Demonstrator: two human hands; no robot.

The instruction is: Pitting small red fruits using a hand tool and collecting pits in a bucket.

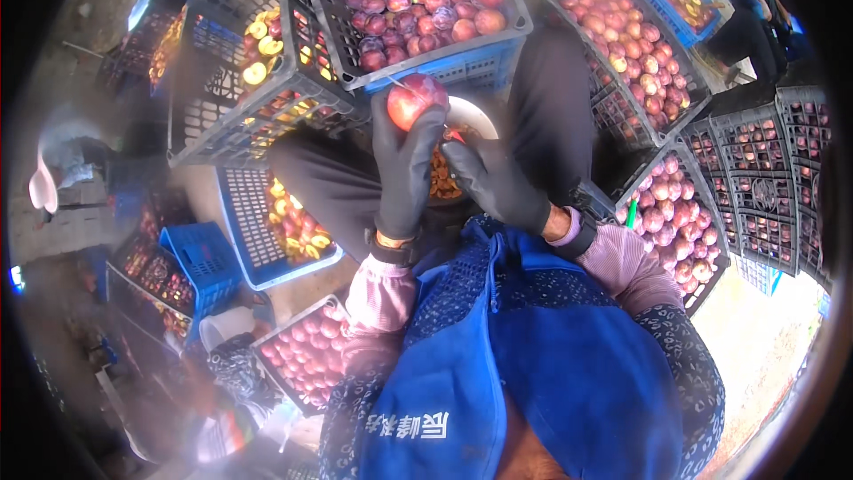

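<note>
A red plum [414, 102] is held by the gloved left hand [406, 156], the thumb and fingers being closed around its sides, above the person's lap. Just right of and nearer than the plum, the gloved right hand [498, 182] is held with fingers bent beside a small red object [455, 135]; whether this is gripped cannot be told. Below the hands, a white round container [478, 116] is partly hidden, with brown pieces [442, 180] seen in it. On the far side, whole plums [413, 0] are heaped in a black crate [435, 51] set on a blue one. To the left, cut yellow-fleshed plums [259, 49] are held in a tall black crate [200, 80], and more in a blue crate [283, 284] nearer. To the right, further crates are filled with whole plums [635, 49].
</note>
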